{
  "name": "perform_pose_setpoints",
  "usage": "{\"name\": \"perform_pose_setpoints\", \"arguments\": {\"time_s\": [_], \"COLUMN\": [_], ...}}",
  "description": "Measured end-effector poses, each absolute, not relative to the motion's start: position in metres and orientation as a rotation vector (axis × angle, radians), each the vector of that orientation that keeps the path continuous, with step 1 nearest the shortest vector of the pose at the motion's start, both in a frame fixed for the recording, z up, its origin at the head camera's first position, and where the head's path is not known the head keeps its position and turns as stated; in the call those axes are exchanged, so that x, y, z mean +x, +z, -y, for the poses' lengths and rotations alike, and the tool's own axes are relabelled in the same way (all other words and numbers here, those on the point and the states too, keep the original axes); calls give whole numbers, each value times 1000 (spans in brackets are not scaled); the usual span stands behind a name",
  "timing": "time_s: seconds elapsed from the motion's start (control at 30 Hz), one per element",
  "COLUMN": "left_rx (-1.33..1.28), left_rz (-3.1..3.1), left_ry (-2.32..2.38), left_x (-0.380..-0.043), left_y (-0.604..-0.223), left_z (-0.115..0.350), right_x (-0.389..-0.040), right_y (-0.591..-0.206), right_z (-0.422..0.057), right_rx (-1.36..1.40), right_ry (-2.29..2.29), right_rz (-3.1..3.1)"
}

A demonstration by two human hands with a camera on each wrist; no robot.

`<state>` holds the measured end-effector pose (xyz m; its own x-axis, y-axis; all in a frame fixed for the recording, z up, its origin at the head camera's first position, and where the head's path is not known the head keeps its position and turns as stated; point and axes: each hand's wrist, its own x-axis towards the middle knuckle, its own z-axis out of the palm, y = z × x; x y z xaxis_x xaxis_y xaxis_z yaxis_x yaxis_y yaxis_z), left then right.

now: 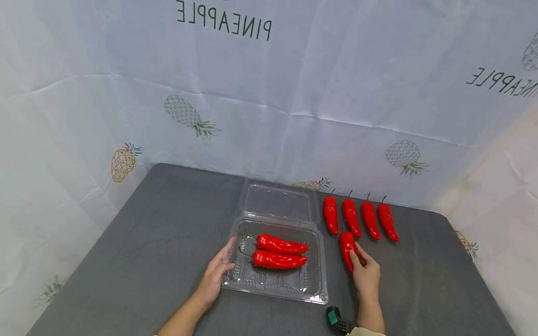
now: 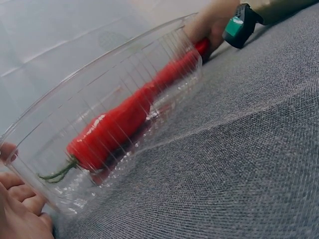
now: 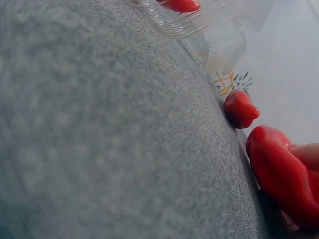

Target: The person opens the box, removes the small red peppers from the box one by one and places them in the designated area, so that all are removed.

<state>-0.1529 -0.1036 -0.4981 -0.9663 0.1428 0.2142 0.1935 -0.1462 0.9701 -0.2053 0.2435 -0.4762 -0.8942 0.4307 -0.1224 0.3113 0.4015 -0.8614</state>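
Observation:
A clear plastic clamshell container (image 1: 279, 292) lies on the table with its lid folded back. Two red chili peppers (image 1: 280, 260) lie in it one above the other, green stems to the left. My left hand (image 1: 212, 278) grips the container's left wall, thumb over the rim and fingers outside. To the container's right, my right hand (image 1: 366, 272) pinches another red chili pepper (image 1: 347, 245) between thumb and fingers; this pepper (image 3: 279, 172) fills the right edge of the right wrist view, close over the table.
Several more red chili peppers (image 1: 351, 218) lie in a row at the back right, stems toward the wall. The lid (image 1: 280, 202) extends toward a white pineapple-print curtain (image 1: 271, 137) behind the table. Grey cloth (image 1: 161, 233) covers the table.

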Motion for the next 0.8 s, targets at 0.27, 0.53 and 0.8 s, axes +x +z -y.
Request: {"name": "perform_pose_setpoints", "arguments": {"time_s": [0.27, 0.53, 0.8], "left_rx": [-387, -383, -359], "left_rz": [2050, 2052, 2071], "left_ry": [-2316, -2315, -2311], "left_x": [-152, -152, -152], "left_y": [-498, -497, -496], "left_z": [104, 104, 104], "right_x": [-206, -206, -206], "right_y": [-478, -478, -478], "right_z": [-242, -240, -242], "right_rx": [-642, -590, -609], "right_ry": [1404, 1311, 1326], "right_rz": [2583, 2563, 2579]}}
